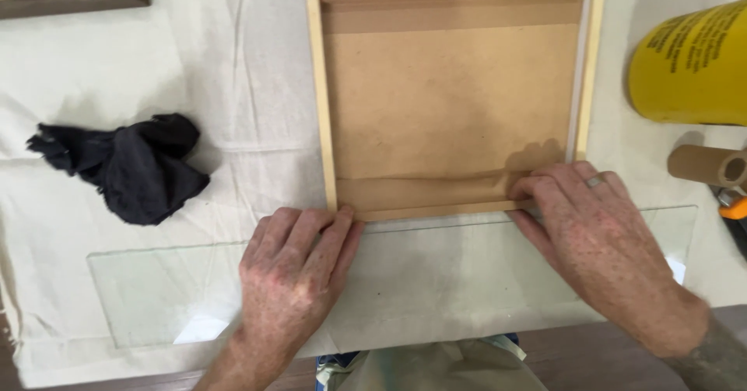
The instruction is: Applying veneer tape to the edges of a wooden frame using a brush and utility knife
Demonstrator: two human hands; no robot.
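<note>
1. Pale wood, that's what the square picture frame [456, 95] was made of, lying face down with a brown fibreboard backing filling it, up at 12 o'clock on the cream cloth-covered table [257, 72].
2. The left hand [294, 270] sat at about 7 o'clock from the frame, fingers laid flat and close together, tips touching the frame's near left corner. Not gripping anything, just pressing.
3. The right hand [595, 239] was at 5 o'clock, fingers bent a bit and pushed against the frame's near right corner, thumb hidden, so I couldn't tell if it pinched the edge. Ring on one finger.
4. A clear rectangular glass sheet [156, 298] lay flat under both hands, just touching the frame's near edge.
5. A crumpled black rag [132, 165] sat well off at 9 o'clock.
6. Over at 3 o'clock: a yellow cylindrical can [692, 64] and a brown cardboard tube [704, 165] just below it.
</note>
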